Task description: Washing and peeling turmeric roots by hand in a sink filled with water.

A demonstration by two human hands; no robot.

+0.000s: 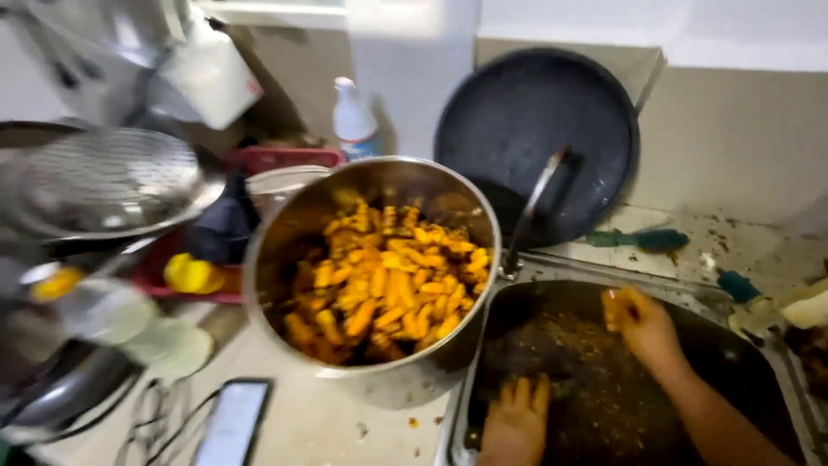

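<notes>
The sink (pixel 780 406), a dark basin filling the lower right of the frame, holds murky water strewn with brownish scraps, so both hands work inside it. Left of it, at centre frame, a big steel pot (pixel 285 259) stands on the counter hard against the sink's edge, heaped with orange-yellow root pieces (pixel 384 289), apparently parked within easy reach of the basin. A dark round pan (pixel 535 129) leans upright against the wall at upper centre, out of the way. A phone (pixel 231 425) lies flat at the lower left, away from the wet.

The right hand (pixel 642 328), mid-right, has its fingers curled around a small orange piece (pixel 614 304), lifted just above the water. The left hand (pixel 517 423), at the bottom edge, spreads its stained fingers flat and open in the sink, gripping nothing visible.
</notes>
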